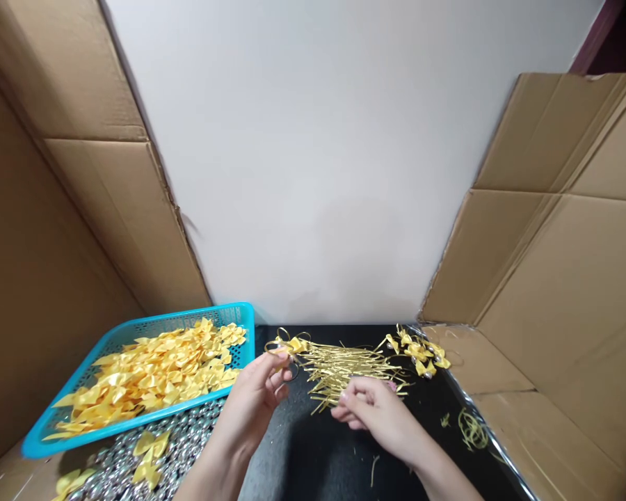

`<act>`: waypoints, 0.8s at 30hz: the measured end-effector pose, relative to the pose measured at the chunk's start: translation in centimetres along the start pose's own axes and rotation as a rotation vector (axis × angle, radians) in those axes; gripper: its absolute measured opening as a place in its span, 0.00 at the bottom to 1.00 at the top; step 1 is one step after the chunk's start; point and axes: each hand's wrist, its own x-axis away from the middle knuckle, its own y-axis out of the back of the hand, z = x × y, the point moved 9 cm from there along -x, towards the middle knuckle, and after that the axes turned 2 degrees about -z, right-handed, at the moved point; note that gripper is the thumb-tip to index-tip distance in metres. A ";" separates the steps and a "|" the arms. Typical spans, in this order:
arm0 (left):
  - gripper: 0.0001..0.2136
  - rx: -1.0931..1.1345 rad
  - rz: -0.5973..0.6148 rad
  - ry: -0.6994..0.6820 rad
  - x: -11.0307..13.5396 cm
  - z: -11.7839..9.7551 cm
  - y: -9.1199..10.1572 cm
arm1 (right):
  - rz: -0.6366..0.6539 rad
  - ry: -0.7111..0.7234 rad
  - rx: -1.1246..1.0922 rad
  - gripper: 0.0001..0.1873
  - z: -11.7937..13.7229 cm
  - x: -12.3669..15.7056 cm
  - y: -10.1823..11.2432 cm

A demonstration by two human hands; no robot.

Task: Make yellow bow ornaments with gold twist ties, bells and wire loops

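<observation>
— What has the left hand (255, 407) got?
— Its grip is pinched on a yellow bow (291, 346) with a loop of gold wire, held just above the black surface (302, 452).
— And the right hand (378, 414)?
— Its fingers are curled together at the near edge of the heap of gold ties (339, 367), touching it. The grip may be pinching a single strand, but at this size I cannot tell.
— What lies around them?
— Just right of the ties is a small cluster of tied bows (418, 352). To the left, a blue tray (188, 316) is heaped with loose bows (151, 372). Its near edge sits over a bed of small silver pieces (188, 438), where stray bows (149, 452) lie. Cardboard sheets (553, 278) stand on both sides, with a white wall (318, 174) behind.
</observation>
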 end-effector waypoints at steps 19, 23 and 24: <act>0.05 0.185 0.107 0.253 2.5 5.2 -3.6 | -0.453 0.083 -0.888 0.14 -2.1 -2.6 6.1; 0.05 0.188 0.132 0.260 2.6 6.1 -4.0 | -0.356 0.075 -0.889 0.07 -1.2 -2.9 6.2; 0.05 0.192 0.140 0.260 2.7 6.3 -4.0 | -0.323 0.092 -0.878 0.06 -0.7 -3.0 6.3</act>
